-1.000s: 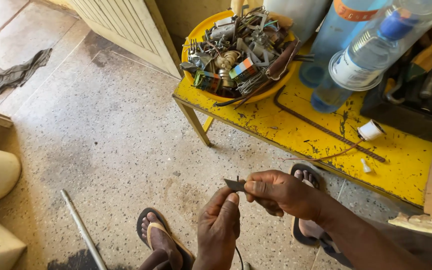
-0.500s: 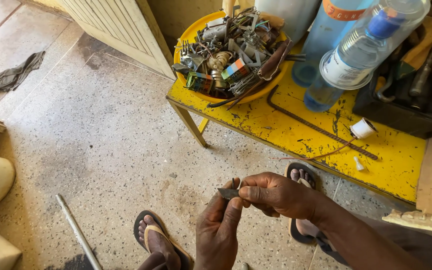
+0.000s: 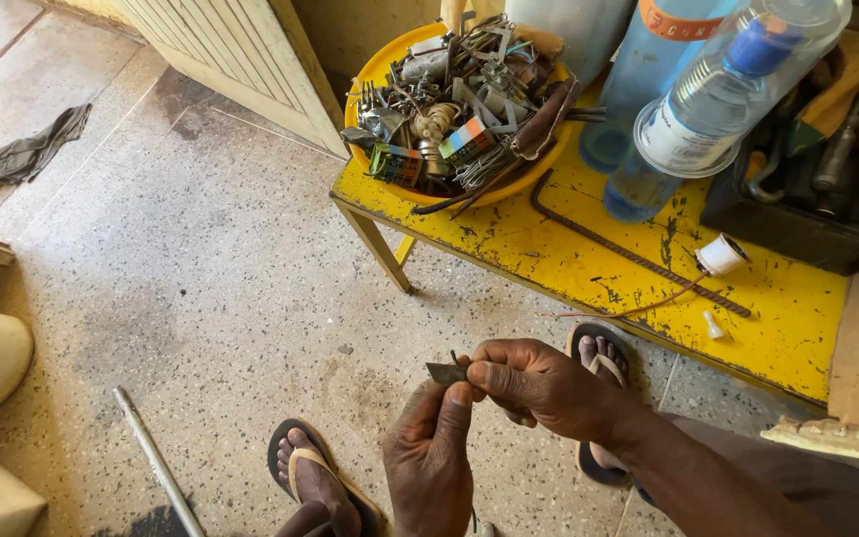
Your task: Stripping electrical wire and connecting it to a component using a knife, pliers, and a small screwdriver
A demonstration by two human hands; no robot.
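We can't identify small grey piece [image 3: 446, 374] pinched between both thumbs, too small. Left hand [image 3: 429, 462] cut off at 6 o'clock edge. Bottles [image 3: 718, 99] cropped at 12 o'clock. Bowl [image 3: 380, 70] contents too tangled to sort.

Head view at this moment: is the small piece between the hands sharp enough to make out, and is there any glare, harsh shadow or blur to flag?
Head view: even daylight, no hard shadows. The small flat metal piece pinched between the left hand and right hand is fairly sharp but too small to identify. Mild sheen on the clear plastic bottle. Wide-angle bending at the edges; no motion blur.
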